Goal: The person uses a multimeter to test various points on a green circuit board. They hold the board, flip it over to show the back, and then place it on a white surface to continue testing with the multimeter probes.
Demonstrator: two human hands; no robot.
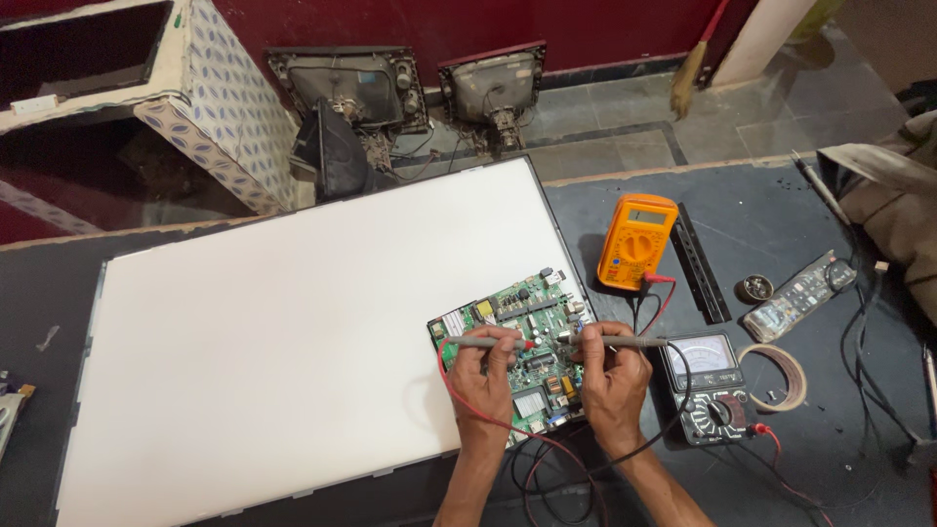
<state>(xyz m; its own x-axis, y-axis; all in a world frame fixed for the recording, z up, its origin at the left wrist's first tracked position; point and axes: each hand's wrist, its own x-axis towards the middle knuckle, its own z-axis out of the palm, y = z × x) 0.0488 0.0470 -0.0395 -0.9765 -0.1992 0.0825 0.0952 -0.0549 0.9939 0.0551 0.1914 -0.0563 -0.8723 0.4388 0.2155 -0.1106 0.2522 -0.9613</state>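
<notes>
While each grip is closed round a thin grey test probe, the two probes lie almost flat and in one line across the green circuit board [517, 342], tips aimed at each other. The left hand [485, 376] pinches the red-tipped probe [485, 342], whose long axis runs left to right with its tip toward the middle of the board. The right hand [613, 376] pinches the other probe [625, 341], its body running out to the right past the board's edge and its tip pointing left. Both hands rest over the near half of the board, well matched in reach; the spot between the tips lies just beyond the knuckles, on the far side.

The board sits on the right near corner of a big white panel [273, 332] that covers much of the dark worktop [781, 215]. Red and black leads trail from the probes toward the near edge and round to a black dial meter [708, 385] just right of the right hand. An orange meter [636, 241] lies farther off, with a roll of tape [781, 376] and a remote control [800, 293] to the right.

The fingers hide the probe tips' exact contact points, and the board's parts are too small to tell apart.
</notes>
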